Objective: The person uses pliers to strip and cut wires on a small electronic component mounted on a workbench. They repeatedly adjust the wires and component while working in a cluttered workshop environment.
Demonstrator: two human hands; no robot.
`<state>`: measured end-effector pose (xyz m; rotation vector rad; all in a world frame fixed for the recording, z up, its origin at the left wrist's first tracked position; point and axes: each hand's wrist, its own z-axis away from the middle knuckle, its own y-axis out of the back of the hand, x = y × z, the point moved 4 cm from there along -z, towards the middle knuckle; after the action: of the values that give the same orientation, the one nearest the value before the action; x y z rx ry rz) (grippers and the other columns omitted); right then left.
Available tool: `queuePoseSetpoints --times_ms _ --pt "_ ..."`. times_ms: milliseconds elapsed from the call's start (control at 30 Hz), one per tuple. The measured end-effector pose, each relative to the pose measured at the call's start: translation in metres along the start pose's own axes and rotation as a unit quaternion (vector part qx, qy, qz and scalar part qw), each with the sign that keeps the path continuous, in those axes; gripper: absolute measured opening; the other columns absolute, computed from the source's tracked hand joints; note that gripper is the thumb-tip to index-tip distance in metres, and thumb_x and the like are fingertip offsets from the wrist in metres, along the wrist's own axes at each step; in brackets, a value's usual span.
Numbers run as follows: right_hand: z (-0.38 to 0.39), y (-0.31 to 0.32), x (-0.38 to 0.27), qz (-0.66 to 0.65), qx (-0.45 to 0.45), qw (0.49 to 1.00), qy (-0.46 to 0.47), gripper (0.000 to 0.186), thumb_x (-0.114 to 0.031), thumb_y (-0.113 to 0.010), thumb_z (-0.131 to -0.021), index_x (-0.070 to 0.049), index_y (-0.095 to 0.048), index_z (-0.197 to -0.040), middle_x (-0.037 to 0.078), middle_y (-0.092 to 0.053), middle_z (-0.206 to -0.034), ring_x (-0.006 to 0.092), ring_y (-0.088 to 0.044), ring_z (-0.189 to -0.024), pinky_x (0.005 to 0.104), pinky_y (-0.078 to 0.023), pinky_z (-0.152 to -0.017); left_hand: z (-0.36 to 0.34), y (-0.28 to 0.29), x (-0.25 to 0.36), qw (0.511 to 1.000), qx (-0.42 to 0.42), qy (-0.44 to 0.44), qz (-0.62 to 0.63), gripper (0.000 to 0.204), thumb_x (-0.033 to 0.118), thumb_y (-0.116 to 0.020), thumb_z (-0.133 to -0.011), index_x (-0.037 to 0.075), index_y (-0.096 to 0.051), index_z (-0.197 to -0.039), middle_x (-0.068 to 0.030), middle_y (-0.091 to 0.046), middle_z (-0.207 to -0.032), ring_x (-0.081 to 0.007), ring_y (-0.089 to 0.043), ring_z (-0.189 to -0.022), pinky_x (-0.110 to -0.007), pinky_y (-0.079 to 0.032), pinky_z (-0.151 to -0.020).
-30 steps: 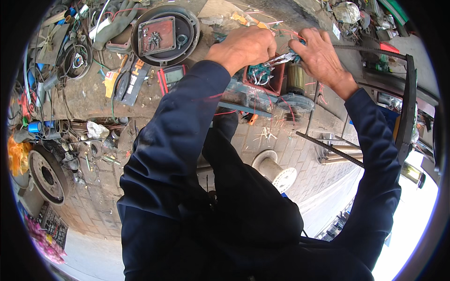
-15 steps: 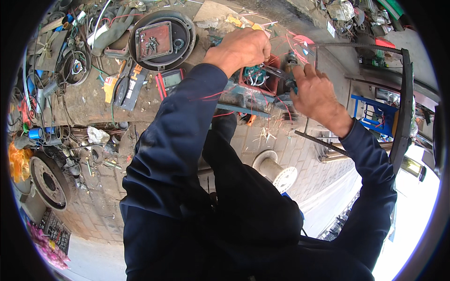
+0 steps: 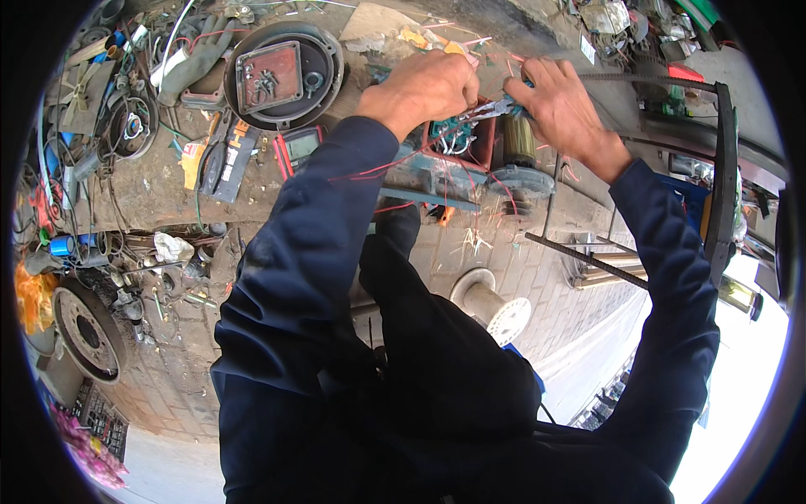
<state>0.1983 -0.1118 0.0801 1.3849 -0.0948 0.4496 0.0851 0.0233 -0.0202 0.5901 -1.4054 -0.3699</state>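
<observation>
Near the front edge of the worktop (image 3: 248, 197), an open red box (image 3: 484, 141) is standing, with teal parts (image 3: 449, 139) lying inside. To its left, a red multimeter (image 3: 300, 146) is lying. At the box's far side, the right hand (image 3: 561, 109) is gripping pliers (image 3: 499, 108), whose metal nose is pointing toward the left hand (image 3: 422, 91). This hand is holding its fingers curled; whether they are pinching something, I cannot tell. Toward the back edge, a round pan (image 3: 335, 65) is carrying a red plate (image 3: 282, 59) with screws (image 3: 265, 86).
</observation>
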Motion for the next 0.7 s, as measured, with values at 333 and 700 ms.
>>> queuePoseSetpoints --times_ms 333,700 --pt "0.003 -0.001 -0.002 0.008 -0.043 0.999 -0.032 0.037 -0.009 -0.077 -0.072 -0.012 -0.062 -0.105 0.012 -0.058 -0.105 0.0317 -0.059 -0.107 0.0426 -0.044 -0.088 -0.001 -0.002 -0.002 1.000 0.030 -0.010 0.001 0.015 0.013 -0.077 -0.081 0.018 -0.085 -0.093 -0.0090 -0.080 -0.092 -0.0321 -0.076 -0.091 -0.043 -0.060 -0.081" --pt "0.029 0.008 -0.083 -0.124 -0.253 0.906 -0.317 0.040 -0.015 -0.075 -0.077 0.001 -0.056 -0.108 0.024 -0.067 -0.100 0.0412 -0.074 -0.088 0.0486 -0.062 -0.077 -0.002 -0.002 0.000 0.999 0.029 -0.020 -0.017 0.016 0.012 -0.073 -0.083 0.017 -0.084 -0.094 -0.0092 -0.080 -0.094 -0.0311 -0.077 -0.094 -0.043 -0.060 -0.083"
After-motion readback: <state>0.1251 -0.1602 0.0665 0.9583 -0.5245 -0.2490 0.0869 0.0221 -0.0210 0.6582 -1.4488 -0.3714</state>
